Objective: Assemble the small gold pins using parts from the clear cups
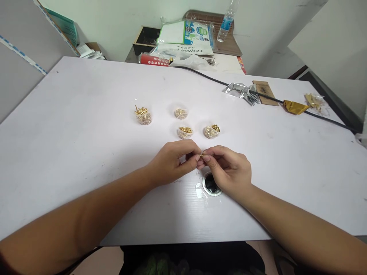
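Note:
Fingertips of both hands meet over the white table (114, 145). Between them is a small, thin gold-coloured metal piece (202, 155). My left hand (177, 160) pinches its left end with thumb and finger. My right hand (229, 166) is closed on its right end, the thumb along it. My fingers cover most of the piece, so its exact kind does not show. Just beyond the hands stand small clear cups of gold-coloured metal parts: a front middle cup (185, 134), a right cup (210, 133), a back cup (181, 113) and a left cup (144, 118) with longer pins.
A round black-centred grommet (212, 184) sits in the tabletop below my right hand. A black cable (203, 74) crosses the back right, by a silver wrapper (237, 89), a cardboard piece (265, 93) and a gold packet (295, 107). Behind stands a water bottle (226, 25).

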Motion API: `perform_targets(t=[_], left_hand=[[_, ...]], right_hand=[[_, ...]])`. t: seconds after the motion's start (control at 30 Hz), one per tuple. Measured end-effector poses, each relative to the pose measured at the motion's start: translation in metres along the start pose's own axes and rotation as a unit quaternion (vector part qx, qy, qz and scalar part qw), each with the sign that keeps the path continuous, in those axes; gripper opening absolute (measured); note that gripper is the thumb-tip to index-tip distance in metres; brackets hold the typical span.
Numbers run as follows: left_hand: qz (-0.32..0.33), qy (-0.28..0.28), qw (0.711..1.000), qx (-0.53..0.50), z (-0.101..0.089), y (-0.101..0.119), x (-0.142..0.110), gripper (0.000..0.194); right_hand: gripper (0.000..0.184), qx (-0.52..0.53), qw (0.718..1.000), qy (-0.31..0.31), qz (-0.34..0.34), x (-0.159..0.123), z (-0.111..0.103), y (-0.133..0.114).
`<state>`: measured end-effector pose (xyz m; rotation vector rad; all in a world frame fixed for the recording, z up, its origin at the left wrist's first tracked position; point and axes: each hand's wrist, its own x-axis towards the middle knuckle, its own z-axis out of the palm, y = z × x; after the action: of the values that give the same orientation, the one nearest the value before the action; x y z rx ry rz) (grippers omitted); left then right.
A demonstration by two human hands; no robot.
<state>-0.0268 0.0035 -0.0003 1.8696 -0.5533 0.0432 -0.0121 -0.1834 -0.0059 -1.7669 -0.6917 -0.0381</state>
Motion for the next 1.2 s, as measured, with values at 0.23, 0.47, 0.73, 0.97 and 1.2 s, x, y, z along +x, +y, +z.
perform_targets(t=[0.23, 0.47, 0.73, 0.97, 1.2], left_hand=[[0.004, -0.002, 1.0, 0.024, 0.0006, -0.0004, 0.0009, 0.013], [0.005, 0.012, 0.999, 0.034, 0.0028, -0.0002, -0.0001, 0.013], [0.001, 0.032, 0.999, 0.013, 0.0042, -0.0008, -0.0014, 0.011], [0.017, 0.033, 0.999, 0.016, 0.004, 0.0001, -0.0008, 0.011], [0.023, 0.029, 0.999, 0.039, 0.0047, -0.0008, -0.0011, 0.011]], right_hand=[[0.009, -0.027, 0.999, 0.001, -0.016, 0.0015, 0.0003, -0.0005], [0.007, -0.031, 0.999, 0.015, -0.023, 0.002, 0.0023, -0.0001], [0.008, 0.042, 0.997, 0.036, 0.062, 0.0014, 0.0062, -0.0021], [0.006, 0.067, 0.994, 0.038, 0.08, 0.0004, 0.0068, -0.0031], [0.004, 0.048, 0.996, 0.038, 0.069, 0.0008, 0.0069, -0.0022]])
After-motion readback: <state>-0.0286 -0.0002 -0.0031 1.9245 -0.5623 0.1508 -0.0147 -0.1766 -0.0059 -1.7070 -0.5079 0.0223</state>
